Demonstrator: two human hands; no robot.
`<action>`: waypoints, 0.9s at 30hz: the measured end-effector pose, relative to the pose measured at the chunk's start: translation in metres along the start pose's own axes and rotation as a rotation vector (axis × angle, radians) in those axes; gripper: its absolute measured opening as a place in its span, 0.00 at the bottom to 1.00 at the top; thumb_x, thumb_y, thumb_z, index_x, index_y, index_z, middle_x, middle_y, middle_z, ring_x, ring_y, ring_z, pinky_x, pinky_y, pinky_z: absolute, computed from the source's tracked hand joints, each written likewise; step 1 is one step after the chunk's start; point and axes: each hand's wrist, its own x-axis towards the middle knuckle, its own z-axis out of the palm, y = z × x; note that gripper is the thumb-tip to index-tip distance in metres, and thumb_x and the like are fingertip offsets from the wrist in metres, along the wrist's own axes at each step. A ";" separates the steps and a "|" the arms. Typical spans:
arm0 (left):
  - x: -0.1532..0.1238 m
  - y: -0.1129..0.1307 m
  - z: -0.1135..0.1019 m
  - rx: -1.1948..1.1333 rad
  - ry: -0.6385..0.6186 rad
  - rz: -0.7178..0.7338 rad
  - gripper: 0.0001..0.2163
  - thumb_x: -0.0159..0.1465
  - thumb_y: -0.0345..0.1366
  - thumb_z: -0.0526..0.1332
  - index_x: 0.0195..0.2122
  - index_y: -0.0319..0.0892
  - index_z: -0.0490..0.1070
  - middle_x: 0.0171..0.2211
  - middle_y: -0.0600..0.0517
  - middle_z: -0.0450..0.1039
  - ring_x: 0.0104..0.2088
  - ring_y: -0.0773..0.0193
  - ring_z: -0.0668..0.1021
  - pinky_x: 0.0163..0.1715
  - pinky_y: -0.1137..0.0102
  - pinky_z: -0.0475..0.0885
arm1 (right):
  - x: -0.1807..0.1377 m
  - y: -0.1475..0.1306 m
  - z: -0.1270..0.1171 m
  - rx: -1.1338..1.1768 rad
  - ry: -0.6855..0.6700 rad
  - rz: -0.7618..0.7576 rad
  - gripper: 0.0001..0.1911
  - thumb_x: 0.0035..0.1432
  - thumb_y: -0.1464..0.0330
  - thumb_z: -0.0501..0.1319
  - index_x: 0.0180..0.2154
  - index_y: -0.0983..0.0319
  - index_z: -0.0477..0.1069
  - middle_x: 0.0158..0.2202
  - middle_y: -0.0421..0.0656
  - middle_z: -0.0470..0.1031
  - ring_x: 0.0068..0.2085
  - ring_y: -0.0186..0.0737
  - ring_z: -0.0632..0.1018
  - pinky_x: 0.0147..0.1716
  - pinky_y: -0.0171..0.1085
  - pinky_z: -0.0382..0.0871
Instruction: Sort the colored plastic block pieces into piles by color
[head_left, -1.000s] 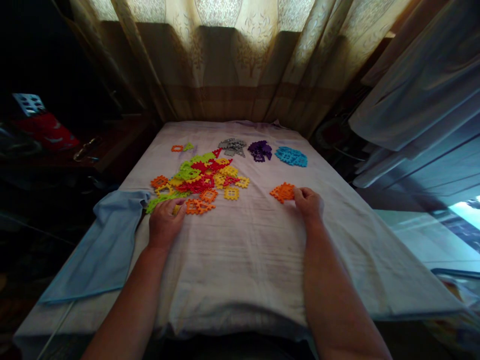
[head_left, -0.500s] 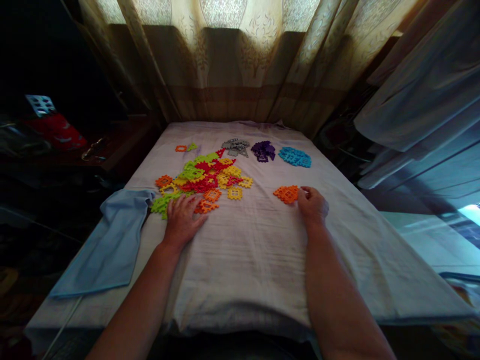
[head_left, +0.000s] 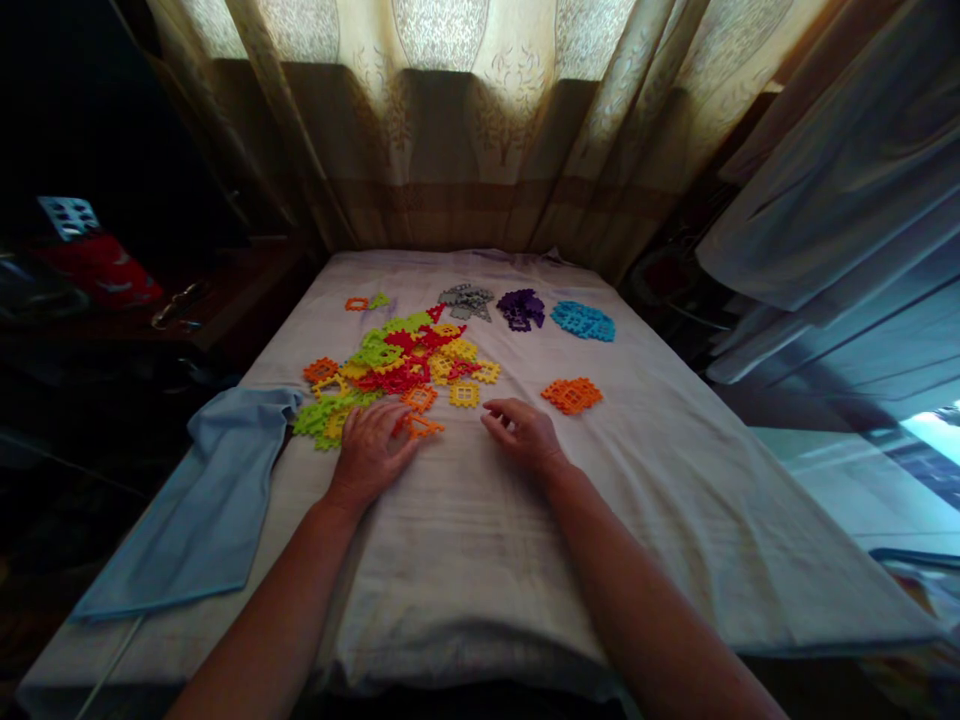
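Note:
My left hand (head_left: pixel 370 452) is at the near edge of a heap of plastic interlocking pieces (head_left: pixel 397 365) in red, yellow and lime green. Its fingers and thumb close on one end of an orange lattice piece (head_left: pixel 425 427); the grip itself is partly hidden. My right hand (head_left: pixel 521 432) hovers over the cloth to the right of that piece, thumb and forefinger apart, holding nothing. A square yellow piece (head_left: pixel 464 395) lies just beyond its fingertips. Farther right is a small orange pile (head_left: pixel 573 396).
Grey (head_left: pixel 466 300), purple (head_left: pixel 520 310) and blue (head_left: pixel 583 321) piles line the far side of the cloth-covered table (head_left: pixel 480 560). An orange frame piece (head_left: pixel 357 304) and a small green piece (head_left: pixel 379 299) lie at the back left. A light blue cloth (head_left: pixel 217 510) drapes the left edge.
My right hand has left the small orange pile and moved left toward the heap, its fingers parted. The orange piece at my left hand has shifted slightly right along with that hand.

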 end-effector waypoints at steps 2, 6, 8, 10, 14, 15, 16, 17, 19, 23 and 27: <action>0.000 0.004 0.002 -0.030 0.005 0.033 0.20 0.63 0.44 0.62 0.55 0.45 0.71 0.54 0.44 0.76 0.57 0.50 0.74 0.63 0.51 0.61 | -0.002 -0.011 0.008 0.042 -0.094 -0.057 0.15 0.59 0.61 0.63 0.46 0.57 0.78 0.39 0.44 0.82 0.31 0.36 0.78 0.35 0.36 0.72; 0.000 0.011 0.006 -0.068 0.027 0.108 0.20 0.64 0.43 0.61 0.56 0.44 0.69 0.54 0.44 0.75 0.56 0.52 0.74 0.63 0.53 0.61 | -0.007 -0.022 0.022 0.152 -0.160 -0.050 0.16 0.59 0.62 0.64 0.49 0.57 0.77 0.39 0.43 0.82 0.31 0.35 0.78 0.35 0.35 0.72; -0.001 0.013 0.008 -0.082 0.037 0.142 0.20 0.64 0.44 0.60 0.56 0.44 0.68 0.55 0.44 0.75 0.57 0.53 0.74 0.63 0.54 0.62 | -0.009 -0.026 0.029 0.217 -0.148 -0.011 0.15 0.60 0.62 0.63 0.48 0.58 0.78 0.37 0.43 0.82 0.31 0.36 0.78 0.35 0.35 0.73; -0.001 0.014 0.009 -0.088 0.043 0.165 0.20 0.65 0.44 0.60 0.56 0.44 0.68 0.55 0.45 0.75 0.56 0.53 0.75 0.63 0.54 0.62 | -0.009 -0.028 0.034 0.288 -0.137 0.021 0.13 0.60 0.62 0.62 0.45 0.58 0.79 0.36 0.43 0.82 0.32 0.36 0.79 0.34 0.35 0.73; 0.001 0.011 0.009 -0.081 0.058 0.143 0.21 0.64 0.45 0.60 0.57 0.44 0.67 0.56 0.44 0.74 0.58 0.52 0.73 0.63 0.54 0.62 | -0.001 -0.021 0.029 0.402 -0.079 0.074 0.12 0.57 0.62 0.62 0.40 0.60 0.79 0.34 0.43 0.82 0.33 0.37 0.80 0.34 0.36 0.73; 0.001 0.009 0.008 -0.073 0.058 0.121 0.22 0.64 0.45 0.60 0.57 0.45 0.67 0.56 0.44 0.74 0.59 0.52 0.73 0.63 0.54 0.63 | 0.002 -0.014 0.024 0.410 -0.023 0.104 0.13 0.57 0.61 0.62 0.39 0.60 0.79 0.34 0.43 0.82 0.32 0.38 0.79 0.34 0.36 0.73; 0.002 0.006 0.006 -0.059 0.056 0.094 0.21 0.64 0.44 0.60 0.57 0.45 0.68 0.56 0.44 0.73 0.58 0.52 0.73 0.62 0.55 0.63 | 0.006 -0.005 0.017 0.404 0.053 0.144 0.13 0.56 0.59 0.62 0.38 0.60 0.79 0.33 0.43 0.82 0.32 0.38 0.79 0.34 0.36 0.73; 0.002 0.003 0.004 -0.040 0.052 0.062 0.21 0.64 0.44 0.60 0.57 0.45 0.68 0.56 0.45 0.74 0.58 0.52 0.73 0.61 0.55 0.64 | 0.009 0.005 0.009 0.386 0.143 0.196 0.15 0.55 0.58 0.61 0.37 0.60 0.78 0.33 0.43 0.81 0.32 0.39 0.79 0.34 0.37 0.73; 0.001 -0.003 -0.002 0.018 0.043 -0.008 0.20 0.64 0.43 0.60 0.56 0.47 0.70 0.55 0.46 0.74 0.56 0.50 0.74 0.60 0.53 0.64 | 0.014 0.027 -0.011 0.304 0.333 0.322 0.17 0.53 0.55 0.61 0.36 0.61 0.77 0.32 0.45 0.81 0.33 0.41 0.79 0.35 0.38 0.73; -0.004 -0.017 -0.009 0.144 0.042 -0.131 0.19 0.63 0.44 0.60 0.54 0.47 0.73 0.55 0.43 0.75 0.58 0.44 0.72 0.61 0.44 0.59 | 0.015 0.062 -0.043 0.060 0.542 0.553 0.18 0.52 0.54 0.60 0.34 0.62 0.77 0.31 0.47 0.81 0.33 0.44 0.79 0.35 0.39 0.71; -0.008 -0.026 -0.009 0.187 0.024 -0.199 0.18 0.60 0.46 0.63 0.49 0.48 0.76 0.55 0.43 0.74 0.60 0.40 0.69 0.63 0.40 0.53 | 0.012 0.070 -0.051 -0.095 0.571 0.614 0.18 0.52 0.54 0.59 0.33 0.61 0.77 0.31 0.47 0.81 0.34 0.45 0.79 0.34 0.39 0.68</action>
